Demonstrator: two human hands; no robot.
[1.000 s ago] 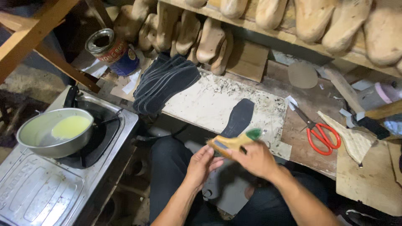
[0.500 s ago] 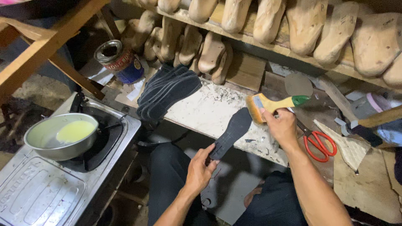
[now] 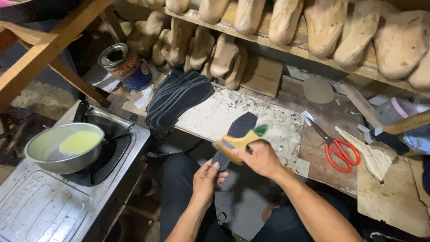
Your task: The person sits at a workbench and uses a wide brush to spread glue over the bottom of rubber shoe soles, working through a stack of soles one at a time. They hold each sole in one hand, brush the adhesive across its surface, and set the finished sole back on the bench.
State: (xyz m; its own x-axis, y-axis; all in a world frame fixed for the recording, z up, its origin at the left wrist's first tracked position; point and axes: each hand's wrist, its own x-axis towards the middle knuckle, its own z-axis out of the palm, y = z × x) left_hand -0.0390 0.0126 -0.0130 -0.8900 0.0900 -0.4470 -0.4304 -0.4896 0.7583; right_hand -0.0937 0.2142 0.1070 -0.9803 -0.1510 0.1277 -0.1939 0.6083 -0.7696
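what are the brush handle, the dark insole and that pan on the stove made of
The brush in the right hand looks like pale unfinished wood with a green-tipped handle. The dark insole, steadied by the left hand, seems thin matte rubber or foam board; which one is unclear. The pan looks like dull grey metal, probably aluminium, given its soft sheen, and holds yellow-green liquid.

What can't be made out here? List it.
Head view:
- Brush: blurred; its bristles cannot be seen.
- Sole: the near end lies behind the left hand and right hand.
- Pan: the yellowish liquid's kind cannot be told.
- Shoe lasts: the upper row is cut off by the top edge.
- Lap: too dark under the hands.
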